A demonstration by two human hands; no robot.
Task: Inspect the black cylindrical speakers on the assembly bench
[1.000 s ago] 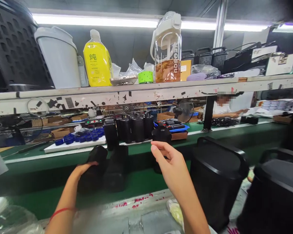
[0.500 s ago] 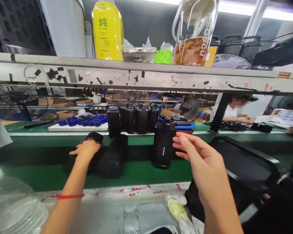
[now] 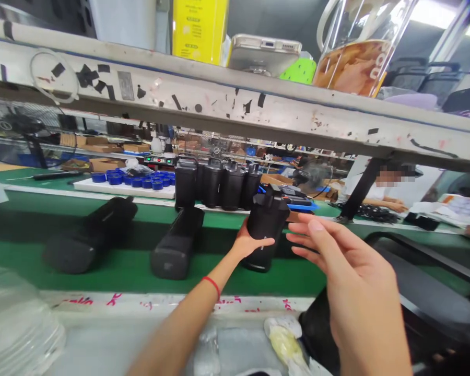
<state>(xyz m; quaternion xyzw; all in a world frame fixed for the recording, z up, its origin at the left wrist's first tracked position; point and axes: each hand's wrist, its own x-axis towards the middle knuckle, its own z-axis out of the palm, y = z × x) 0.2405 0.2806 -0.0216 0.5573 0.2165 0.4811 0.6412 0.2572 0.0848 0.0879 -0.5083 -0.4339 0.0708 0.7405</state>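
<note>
- Foreground, lower left: a stack of clear plastic [image 3: 15, 318] lies out of focus at the near edge of the frame.
- Near edge of the green desk [image 3: 102, 274]: a white strip with pink marks [image 3: 180, 302] runs across, and a crumpled yellowish plastic bag [image 3: 284, 342] lies just below it.
- Left hand [image 3: 250, 241], with a red wrist string [image 3: 211, 287]: the grip is closed around the lower side of a black bottle [image 3: 267, 230], which it holds tilted above the desk.
- Right hand [image 3: 344, 261]: the grip is open, fingers spread and empty, just beside the bottle's right side; the fingertips do not appear to touch it.
- Right: a black lidded bin [image 3: 426, 282] stands partly behind the right hand, which hides its lower left part.
- Left of the hands: two black bottles [image 3: 90, 235] [image 3: 176, 243] lie on their sides on the desk, well apart.
- Mid-distance: four upright black bottles [image 3: 211, 183] stand in a row behind the held one, beside a white board [image 3: 121, 187] carrying blue caps [image 3: 137, 181].
- Overhead: a taped shelf edge [image 3: 235, 104] crosses the view, cutting off a phone [image 3: 264, 55] and a glass jug [image 3: 352, 57].
- Far right: a black post [image 3: 360, 190] stands before a co-worker [image 3: 376, 193] in a white shirt, whose hands rest near black coils [image 3: 372, 213].
</note>
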